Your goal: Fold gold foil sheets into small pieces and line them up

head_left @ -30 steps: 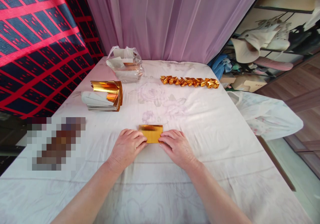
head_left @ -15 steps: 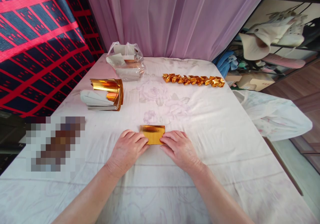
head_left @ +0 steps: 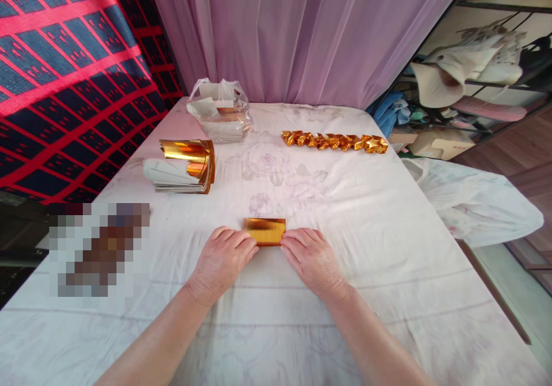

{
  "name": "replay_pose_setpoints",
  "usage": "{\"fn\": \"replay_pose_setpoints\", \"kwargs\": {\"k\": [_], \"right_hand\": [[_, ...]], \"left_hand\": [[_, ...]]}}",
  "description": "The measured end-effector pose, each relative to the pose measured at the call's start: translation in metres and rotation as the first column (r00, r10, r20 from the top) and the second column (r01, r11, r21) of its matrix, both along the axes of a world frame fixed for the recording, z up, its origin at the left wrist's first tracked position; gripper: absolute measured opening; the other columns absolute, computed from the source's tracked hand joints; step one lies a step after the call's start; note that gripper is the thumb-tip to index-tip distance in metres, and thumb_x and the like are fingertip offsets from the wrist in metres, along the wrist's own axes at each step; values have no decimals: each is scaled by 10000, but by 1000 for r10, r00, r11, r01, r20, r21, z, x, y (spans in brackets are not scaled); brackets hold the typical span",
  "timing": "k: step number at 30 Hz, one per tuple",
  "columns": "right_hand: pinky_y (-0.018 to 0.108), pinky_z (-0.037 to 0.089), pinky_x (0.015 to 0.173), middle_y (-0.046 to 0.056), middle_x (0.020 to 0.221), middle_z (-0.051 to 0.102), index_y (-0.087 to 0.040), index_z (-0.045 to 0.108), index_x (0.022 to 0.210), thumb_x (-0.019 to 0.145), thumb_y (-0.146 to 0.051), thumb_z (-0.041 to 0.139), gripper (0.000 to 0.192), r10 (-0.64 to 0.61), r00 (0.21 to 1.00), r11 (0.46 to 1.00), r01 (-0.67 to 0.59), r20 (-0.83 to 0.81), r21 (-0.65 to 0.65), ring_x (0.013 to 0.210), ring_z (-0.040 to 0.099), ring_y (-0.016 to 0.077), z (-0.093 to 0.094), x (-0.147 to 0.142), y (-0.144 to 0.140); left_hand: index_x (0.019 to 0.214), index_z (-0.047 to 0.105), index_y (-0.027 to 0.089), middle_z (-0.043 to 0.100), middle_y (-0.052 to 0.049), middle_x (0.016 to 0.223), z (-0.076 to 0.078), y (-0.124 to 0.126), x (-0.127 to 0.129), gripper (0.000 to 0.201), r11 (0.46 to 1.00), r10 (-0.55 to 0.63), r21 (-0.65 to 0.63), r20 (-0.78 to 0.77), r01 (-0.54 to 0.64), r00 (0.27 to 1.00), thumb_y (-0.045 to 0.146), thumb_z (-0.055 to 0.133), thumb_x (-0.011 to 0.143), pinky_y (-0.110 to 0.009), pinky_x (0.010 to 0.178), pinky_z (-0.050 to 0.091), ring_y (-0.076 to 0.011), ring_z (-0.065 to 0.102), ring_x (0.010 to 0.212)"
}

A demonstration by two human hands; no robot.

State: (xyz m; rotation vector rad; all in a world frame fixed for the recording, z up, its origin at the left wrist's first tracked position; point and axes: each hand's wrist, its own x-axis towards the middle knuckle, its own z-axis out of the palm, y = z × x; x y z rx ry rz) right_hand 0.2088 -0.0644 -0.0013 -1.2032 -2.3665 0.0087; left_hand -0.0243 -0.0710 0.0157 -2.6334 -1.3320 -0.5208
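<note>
Lying flat near the near edge of the cloth-covered table (head_left: 388,248), a glossy gold foil rectangle (head_left: 264,229) is pinned at its ends. It is pressed down by the left hand (head_left: 225,255) and right hand (head_left: 311,257), fingers together. A row of crinkled gold folded pieces (head_left: 335,141) is seen along the far edge.

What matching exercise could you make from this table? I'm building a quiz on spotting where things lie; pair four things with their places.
Things:
1. gold sheet
2. stack of foil papers
3. plastic bag
4. row of folded gold pieces

Places:
A. far left, by the curtain
B. far right of the table
C. between the left hand and right hand
D. left side, top sheets curled up

Pairs: 1-C, 2-D, 3-A, 4-B
</note>
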Motion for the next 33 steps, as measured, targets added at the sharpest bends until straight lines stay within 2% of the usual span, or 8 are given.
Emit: {"fn": "replay_pose_setpoints", "kwargs": {"k": [5, 11, 16, 22, 33], "right_hand": [[346, 429, 795, 52, 988, 704, -218, 697, 933, 989, -262, 509, 201, -82, 997, 994, 81, -15, -69, 905, 605, 197, -2, -2, 1], [338, 402, 780, 35, 975, 683, -226, 666, 857, 958, -267, 553, 157, -189, 980, 969, 177, -60, -170, 906, 587, 200, -1, -6, 2], [328, 385, 765, 25, 930, 669, -217, 629, 785, 947, -279, 575, 182, -230, 969, 957, 209, -92, -201, 872, 576, 194, -1, -7, 3], [329, 385, 776, 36, 936, 672, -219, 604, 746, 966, -295, 526, 245, -205, 971, 964, 177, -126, -198, 872, 582, 194, -1, -5, 3], [341, 354, 758, 36, 942, 676, -219, 615, 728, 945, -304, 579, 236, -266, 964, 949, 259, -15, -180, 876, 568, 203, 0, -11, 2]], "left_hand": [[860, 634, 183, 675, -22, 857, -7, 3, -5, 226, 998, 33, -50, 104, -28, 994, 256, 478, 1006, -352, 772, 420, -186, 595, 802], [830, 635, 202, 635, -26, 907, -9, 6, -9, 174, 972, 187, -188, 231, -144, 955, 290, 559, 959, -358, 797, 451, -194, 573, 838], [788, 637, 206, 627, -29, 917, -9, 7, -8, 189, 955, 239, -241, 279, -173, 930, 288, 564, 941, -371, 829, 466, -198, 582, 865], [741, 645, 208, 636, -42, 958, -9, 4, -6, 219, 949, 255, -253, 274, -186, 928, 285, 558, 926, -387, 847, 470, -212, 597, 897], [723, 587, 200, 619, -50, 930, -8, 3, 0, 182, 945, 288, -222, 218, -240, 932, 257, 608, 894, -390, 816, 468, -222, 580, 882]]}}
